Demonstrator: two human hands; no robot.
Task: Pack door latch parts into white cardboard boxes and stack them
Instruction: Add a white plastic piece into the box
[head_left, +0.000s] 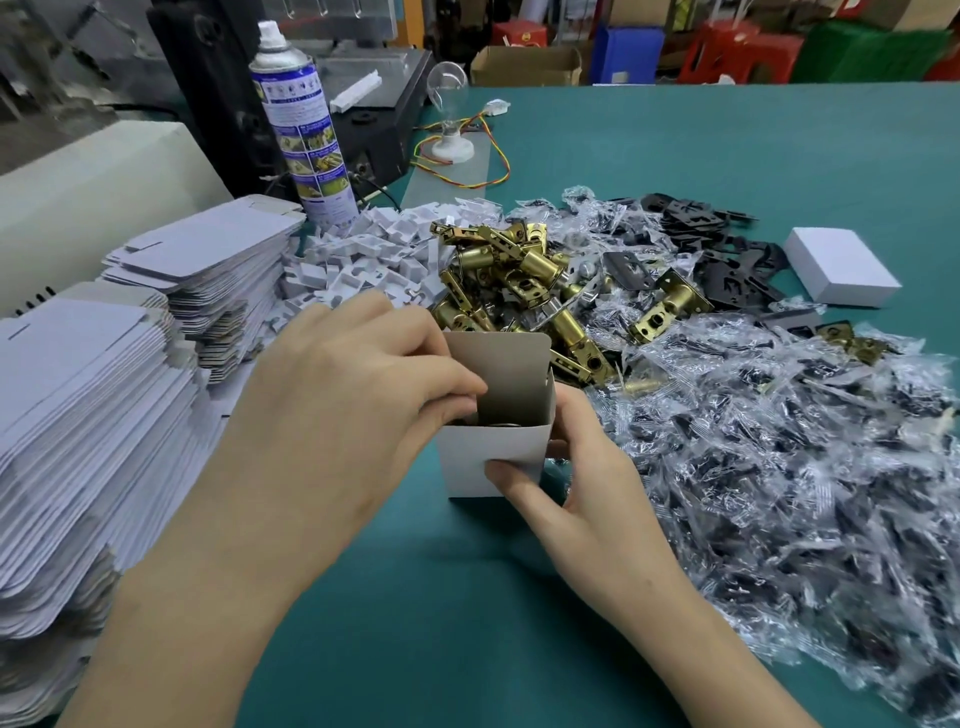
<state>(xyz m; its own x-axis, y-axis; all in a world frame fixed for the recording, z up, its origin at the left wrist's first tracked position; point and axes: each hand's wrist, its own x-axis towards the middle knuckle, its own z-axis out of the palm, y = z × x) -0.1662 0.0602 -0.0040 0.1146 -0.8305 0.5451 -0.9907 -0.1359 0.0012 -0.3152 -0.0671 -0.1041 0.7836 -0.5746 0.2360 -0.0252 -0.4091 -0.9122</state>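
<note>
Head view: a white cardboard box (467, 460) stands upright and open at the middle of the green bench (457, 613), its top flap raised. The left hand (332, 395) curls over the box's left edge, thumb and fingers dipping into the opening. Something metallic seems to lie inside, though it is mostly hidden. The right hand (587, 467) clasps the box from the right, thumb on the front face and fingers behind. Just beyond the box is a heap of brass latches (519, 275), with clear bags of dark parts (805, 441) to the right. Stacks of flat box blanks (78, 415) sit at the left. A closed white box (841, 275) lies far right.
</note>
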